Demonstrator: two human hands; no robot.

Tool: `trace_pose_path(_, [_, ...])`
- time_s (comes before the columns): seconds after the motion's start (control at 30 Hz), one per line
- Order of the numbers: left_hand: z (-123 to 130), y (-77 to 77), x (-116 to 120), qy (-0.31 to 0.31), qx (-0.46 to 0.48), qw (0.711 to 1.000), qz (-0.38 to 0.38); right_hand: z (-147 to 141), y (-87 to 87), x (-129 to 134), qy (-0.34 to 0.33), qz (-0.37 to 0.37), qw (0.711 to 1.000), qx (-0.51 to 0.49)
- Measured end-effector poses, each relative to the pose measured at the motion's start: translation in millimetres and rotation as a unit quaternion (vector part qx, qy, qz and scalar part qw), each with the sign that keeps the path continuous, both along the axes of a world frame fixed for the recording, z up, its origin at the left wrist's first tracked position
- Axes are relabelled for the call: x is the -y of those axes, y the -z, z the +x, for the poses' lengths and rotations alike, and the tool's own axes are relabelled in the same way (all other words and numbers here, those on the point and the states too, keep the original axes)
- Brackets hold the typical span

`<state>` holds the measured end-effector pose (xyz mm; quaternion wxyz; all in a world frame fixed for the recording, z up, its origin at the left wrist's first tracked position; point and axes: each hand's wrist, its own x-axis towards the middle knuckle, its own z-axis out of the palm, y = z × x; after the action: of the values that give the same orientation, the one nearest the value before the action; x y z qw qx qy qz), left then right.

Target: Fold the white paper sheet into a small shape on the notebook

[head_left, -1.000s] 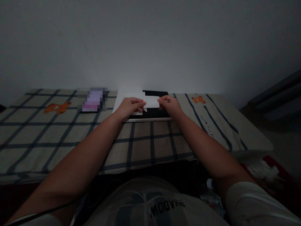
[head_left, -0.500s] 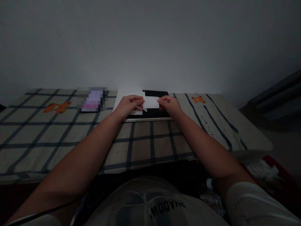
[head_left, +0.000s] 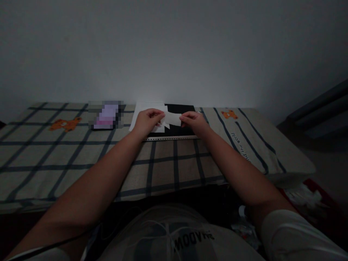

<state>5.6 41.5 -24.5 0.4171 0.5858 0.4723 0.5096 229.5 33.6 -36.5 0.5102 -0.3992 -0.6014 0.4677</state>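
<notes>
A small white piece of paper (head_left: 173, 118) is stretched between my two hands, slightly bowed along its top edge. My left hand (head_left: 149, 121) pinches its left end between thumb and fingers. At the right end, my right hand (head_left: 194, 121) grips it the same way. Beneath the hands lies a black sheet or cover (head_left: 181, 108) with a white, hole-punched strip (head_left: 171, 138) along its near edge. White paper sheets (head_left: 138, 111) cover its left part, partly hidden by my left hand. A pointed white paper corner (head_left: 166, 126) shows just below the held piece.
A checked cloth (head_left: 163, 170) with bear prints covers the table, which stands against a plain wall (head_left: 174, 50). A phone (head_left: 107, 115), partly pixelated, lies to the left. Below the table's right side are a clear bottle (head_left: 243, 221) and a red container (head_left: 315, 195) with crumpled plastic.
Both hands have shifted slightly left with the paper between them. The paper, flatter before, now bends a little, and more of the pointed corner below it shows.
</notes>
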Motion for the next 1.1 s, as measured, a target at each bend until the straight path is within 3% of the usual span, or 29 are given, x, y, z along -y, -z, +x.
trace_pose_path(0.2, [3.9,-2.0,7.4,0.076,0.015,0.997,-0.016,-2.9,-5.5,9.6,-0.034,0.054,0.996,0.068])
trace_pose_path(0.4, [2.5,-7.6,12.7,0.183,-0.014,0.983,0.003,-6.9,-7.5,12.1,0.006,0.068,0.993,0.101])
trace_pose_path(0.57, [5.2,-2.5,11.4,0.158,-0.078,0.984,0.026,-9.9,-7.1,12.8,0.021,0.077,0.990,0.112])
trace_pose_path(0.77, [6.4,-1.6,11.8,0.100,-0.076,0.992,0.004,-11.0,-3.3,11.8,0.039,0.088,0.987,0.126])
trace_pose_path(1.1, [5.4,0.7,11.9,0.111,-0.085,0.990,0.001,-11.5,-1.1,9.6,-0.001,0.035,0.995,0.098])
